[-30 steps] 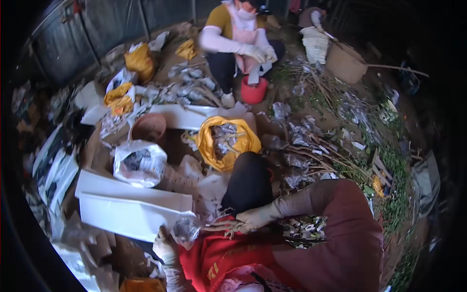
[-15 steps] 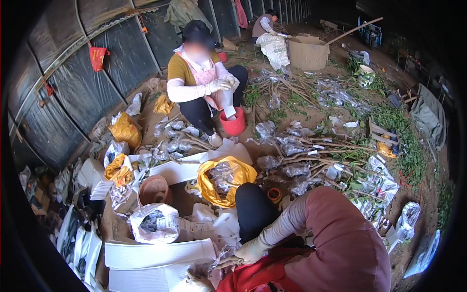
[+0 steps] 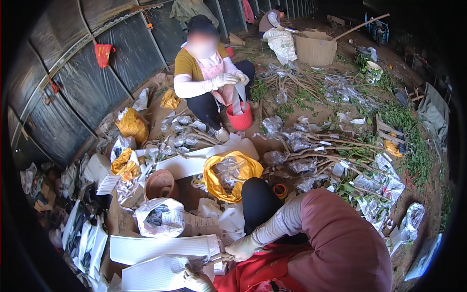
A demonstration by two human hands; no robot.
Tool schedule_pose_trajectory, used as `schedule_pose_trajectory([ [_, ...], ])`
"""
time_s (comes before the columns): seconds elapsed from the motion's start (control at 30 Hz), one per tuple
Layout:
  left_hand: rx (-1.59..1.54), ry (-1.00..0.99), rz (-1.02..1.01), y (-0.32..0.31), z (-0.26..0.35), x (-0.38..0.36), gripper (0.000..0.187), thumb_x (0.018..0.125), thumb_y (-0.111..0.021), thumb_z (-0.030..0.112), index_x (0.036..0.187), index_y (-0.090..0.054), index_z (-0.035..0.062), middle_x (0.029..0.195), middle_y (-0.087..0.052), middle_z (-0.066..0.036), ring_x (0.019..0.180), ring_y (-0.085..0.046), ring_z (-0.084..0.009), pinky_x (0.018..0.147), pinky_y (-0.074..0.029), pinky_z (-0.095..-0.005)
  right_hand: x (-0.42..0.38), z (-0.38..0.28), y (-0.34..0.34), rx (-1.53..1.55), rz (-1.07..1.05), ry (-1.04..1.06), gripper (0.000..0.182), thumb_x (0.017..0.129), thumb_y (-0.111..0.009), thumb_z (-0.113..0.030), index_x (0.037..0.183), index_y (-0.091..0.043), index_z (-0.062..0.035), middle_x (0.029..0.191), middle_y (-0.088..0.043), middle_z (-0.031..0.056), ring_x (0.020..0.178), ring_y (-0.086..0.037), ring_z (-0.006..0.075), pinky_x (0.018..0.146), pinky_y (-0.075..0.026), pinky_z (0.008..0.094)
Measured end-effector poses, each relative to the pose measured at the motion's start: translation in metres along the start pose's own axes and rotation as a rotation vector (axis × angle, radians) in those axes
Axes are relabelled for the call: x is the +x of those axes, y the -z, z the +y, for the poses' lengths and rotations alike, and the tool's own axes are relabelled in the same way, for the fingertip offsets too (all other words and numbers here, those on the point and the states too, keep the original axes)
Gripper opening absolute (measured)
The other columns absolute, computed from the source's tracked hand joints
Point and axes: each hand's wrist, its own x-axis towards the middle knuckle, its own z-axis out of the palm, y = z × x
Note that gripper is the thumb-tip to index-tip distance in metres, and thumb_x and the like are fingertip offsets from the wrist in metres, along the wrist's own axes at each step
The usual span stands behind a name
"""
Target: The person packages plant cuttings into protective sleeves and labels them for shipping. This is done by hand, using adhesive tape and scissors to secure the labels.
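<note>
My gloved right hand [image 3: 243, 247] is closed around a woody stem [image 3: 221, 257] low in the view. At the stem's left end is a piece of clear plastic film [image 3: 180, 263]. My gloved left hand [image 3: 198, 281] is at the bottom edge, just below the film, its fingers bent and touching the stem's wrapped end. Part of that hand is cut off by the frame, so its exact grip is hard to see. Stacks of white textured sheets [image 3: 163, 248] lie beneath and beyond the film.
A white bag [image 3: 158, 219] of small dark pieces, a brown pot [image 3: 160, 185] and a yellow bag [image 3: 228, 182] lie ahead. Bundles of branches [image 3: 335, 155] cover the right side. A co-worker [image 3: 206, 80] sits opposite, holding a pale strip over a red bucket [image 3: 239, 117].
My left hand has come up further into view, with the film spread above the white sheets. My right hand still grips the stem. The whole view has shifted slightly.
</note>
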Motion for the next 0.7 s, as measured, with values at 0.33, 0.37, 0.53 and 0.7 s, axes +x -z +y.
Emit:
schedule_pose_trajectory([
  [0.33,-0.285,0.077,0.209,-0.015,-0.019,-0.025,0.022,0.084,-0.057,0.017,0.099,-0.062,0.0024,0.086,-0.062,-0.021,0.064,-0.059,-0.0364,0.058,-0.05,-0.0447,0.005,-0.007,0.017,0.722,-0.21,-0.22,0.01,0.085,-0.053,-0.011,0.085,-0.056,-0.0018,0.066,-0.055,0.0023,0.058,-0.054,0.0134,0.049,-0.044,0.0309],
  [0.37,-0.377,0.151,0.138,-0.017,-0.018,-0.028,0.021,0.084,-0.057,0.017,0.098,-0.062,0.0024,0.086,-0.062,-0.021,0.064,-0.059,-0.036,0.058,-0.049,-0.0445,0.008,-0.006,0.018,0.682,-0.202,-0.213,0.01,0.085,-0.052,-0.011,0.085,-0.056,-0.0018,0.066,-0.055,0.0021,0.058,-0.054,0.0133,0.049,-0.044,0.0301],
  [0.53,-0.819,0.423,-0.105,-0.03,-0.013,-0.034,0.02,0.083,-0.058,0.018,0.097,-0.063,0.0027,0.084,-0.062,-0.02,0.063,-0.058,-0.034,0.057,-0.049,-0.0434,0.033,0.005,0.003,0.823,-0.232,-0.168,0.015,0.084,-0.054,-0.017,0.078,-0.058,-0.004,0.06,-0.053,0.0027,0.051,-0.054,0.0165,0.046,-0.047,0.0331],
  [0.7,-0.962,0.52,-0.18,-0.037,-0.015,-0.037,0.02,0.083,-0.058,0.018,0.095,-0.063,0.003,0.082,-0.062,-0.019,0.062,-0.058,-0.032,0.056,-0.048,-0.0424,0.033,0.005,0.001,0.803,-0.219,-0.137,0.021,0.086,-0.053,-0.018,0.072,-0.057,-0.0032,0.059,-0.052,0.0041,0.049,-0.053,0.017,0.044,-0.046,0.033],
])
